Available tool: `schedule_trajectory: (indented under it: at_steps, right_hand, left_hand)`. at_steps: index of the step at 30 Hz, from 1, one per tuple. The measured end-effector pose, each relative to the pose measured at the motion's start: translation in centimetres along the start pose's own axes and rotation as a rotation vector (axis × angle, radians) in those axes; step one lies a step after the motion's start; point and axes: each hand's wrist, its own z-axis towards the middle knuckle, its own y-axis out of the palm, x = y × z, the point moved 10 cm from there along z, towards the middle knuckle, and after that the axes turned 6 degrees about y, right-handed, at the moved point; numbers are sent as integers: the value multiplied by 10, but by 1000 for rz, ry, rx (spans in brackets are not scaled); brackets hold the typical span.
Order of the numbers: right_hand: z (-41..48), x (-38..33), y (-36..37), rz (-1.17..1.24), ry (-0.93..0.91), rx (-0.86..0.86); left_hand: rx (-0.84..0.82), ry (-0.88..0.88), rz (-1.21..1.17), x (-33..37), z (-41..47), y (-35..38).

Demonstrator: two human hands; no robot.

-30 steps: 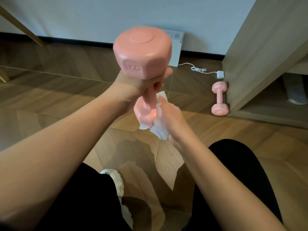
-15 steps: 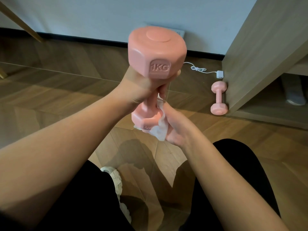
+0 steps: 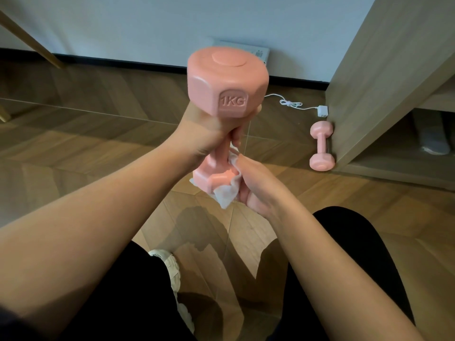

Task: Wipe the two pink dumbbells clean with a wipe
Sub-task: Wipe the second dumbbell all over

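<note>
- My left hand (image 3: 209,136) is curled tight round the handle of the pink plastic-coated 1KG dumbbell (image 3: 226,82). It stands upright in the air above the brown herringbone wooden floor (image 3: 98,148), one hexagonal head just above my fist and the other below it.
- My right hand (image 3: 256,190) pinches the crumpled white wipe (image 3: 226,193), fingers bent round it, and presses it against the side of the lower head. I touch that head only through the wipe.
- As I judge it, hard rubbing at the bottom pushes sideways against a one-handed hold. If the handle gets damp, it could slide through my fist.
- A drop would land near my white shoe (image 3: 163,260) or dent the floor.
- The strip of handle under my left fingers will go unwiped unless I shift my hold.
- The wipe's lower corner hangs loose, so it could bunch up and skip some faces of the head.
- The second small pink dumbbell (image 3: 322,146) lies on the floor against the foot of the light wooden cabinet (image 3: 381,82). It is near the floor's wall edge and well apart from both hands.
</note>
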Motion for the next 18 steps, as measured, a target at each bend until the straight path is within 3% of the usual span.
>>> schedule_trajectory:
  at_steps: [3,9,12,15,18]
  right_hand:
    - [-8,-3,9,142,-9,-91]
    - [-29,-8,26,238,-14,-301]
    - [-28,-4,20,229,12,-206]
    - [-22,-3,10,173,2,-68]
    - [-25,-3,14,237,15,-101]
  left_hand:
    - [-15,55,-28,6,2,3]
    - [81,-58,-147,-7,4,-5]
    - [119,-125,-235,-16,3,-5]
    - [140,-119,-173,-18,3,-4]
    - [215,-150,-163,-20,3,-10]
